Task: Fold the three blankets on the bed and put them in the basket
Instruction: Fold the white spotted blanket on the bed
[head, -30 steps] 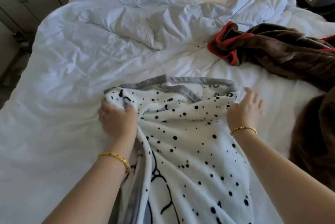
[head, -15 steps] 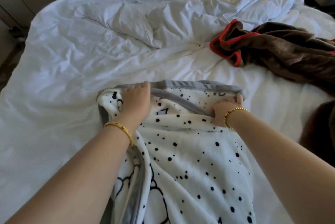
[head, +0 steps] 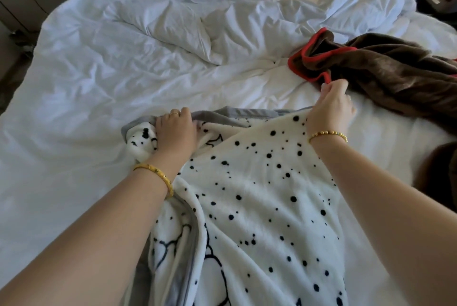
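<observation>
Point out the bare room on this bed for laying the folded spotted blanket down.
Free: the white duvet left of the spotted blanket and left hand, running up to the rumpled folds. Crowded: the right side, where the brown red-trimmed blanket sprawls just beyond the right hand.

head view | worn | forward-down | close over bed (head: 103, 97)

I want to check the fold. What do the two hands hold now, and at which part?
Both hold the spotted white blanket at its grey-trimmed far edge: the left hand grips the left corner, and the right hand grips the right corner.
</observation>
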Action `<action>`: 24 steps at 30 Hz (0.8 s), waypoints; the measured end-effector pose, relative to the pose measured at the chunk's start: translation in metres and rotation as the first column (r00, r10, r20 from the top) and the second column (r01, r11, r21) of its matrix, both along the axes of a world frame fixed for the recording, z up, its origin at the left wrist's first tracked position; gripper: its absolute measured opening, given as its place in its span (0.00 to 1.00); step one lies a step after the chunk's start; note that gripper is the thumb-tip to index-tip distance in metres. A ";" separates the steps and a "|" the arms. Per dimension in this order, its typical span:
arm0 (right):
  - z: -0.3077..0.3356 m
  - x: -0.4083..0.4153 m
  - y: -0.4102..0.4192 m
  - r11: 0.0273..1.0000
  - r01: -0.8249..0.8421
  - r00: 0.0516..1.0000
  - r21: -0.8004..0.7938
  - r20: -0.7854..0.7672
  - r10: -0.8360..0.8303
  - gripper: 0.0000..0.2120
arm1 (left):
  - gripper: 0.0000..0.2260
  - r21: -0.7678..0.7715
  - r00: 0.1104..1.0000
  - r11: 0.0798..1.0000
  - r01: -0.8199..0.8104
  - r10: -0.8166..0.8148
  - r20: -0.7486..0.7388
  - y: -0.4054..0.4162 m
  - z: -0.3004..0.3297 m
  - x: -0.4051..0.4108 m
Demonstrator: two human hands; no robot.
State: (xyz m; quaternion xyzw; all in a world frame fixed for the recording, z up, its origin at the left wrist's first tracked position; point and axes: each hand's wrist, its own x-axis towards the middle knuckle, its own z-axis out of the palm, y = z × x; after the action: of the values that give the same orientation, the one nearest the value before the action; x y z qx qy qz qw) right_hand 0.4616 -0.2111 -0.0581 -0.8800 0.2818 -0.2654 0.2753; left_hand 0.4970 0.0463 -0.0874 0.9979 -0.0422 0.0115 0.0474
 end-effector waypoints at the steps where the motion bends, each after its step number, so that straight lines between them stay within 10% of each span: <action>1: -0.001 0.001 0.001 0.999 -0.011 1.000 -0.035 -0.029 0.010 0.08 | 0.13 -0.031 0.999 0.999 -0.030 0.030 0.018 0.002 0.000 0.000; 5: -0.026 -0.005 0.012 0.825 -0.547 0.682 -0.141 -0.647 0.341 0.26 | 0.20 0.097 0.995 0.995 0.022 -0.012 -0.104 0.012 -0.009 -0.002; 8: -0.037 -0.008 0.012 0.801 -0.595 0.472 -0.059 -0.833 0.289 0.40 | 0.29 0.163 0.971 0.982 0.092 -0.052 -0.233 0.024 -0.013 0.003; 16: -0.030 -0.028 0.008 0.761 -0.644 0.235 0.079 -0.926 0.295 0.36 | 0.09 0.294 0.912 0.933 0.207 -0.075 -0.403 0.018 -0.014 -0.036; 24: -0.016 -0.067 0.048 0.678 -0.696 -0.001 0.236 -0.945 0.328 0.16 | 0.15 0.169 0.666 0.912 0.375 -0.138 -0.733 0.008 0.022 -0.078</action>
State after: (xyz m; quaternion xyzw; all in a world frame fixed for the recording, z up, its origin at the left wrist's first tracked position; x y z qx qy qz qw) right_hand 0.3944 -0.1629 -0.0736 -0.9138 -0.0067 0.4059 -0.0157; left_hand 0.4194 0.0544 -0.0655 0.9033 -0.1636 -0.3852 -0.0939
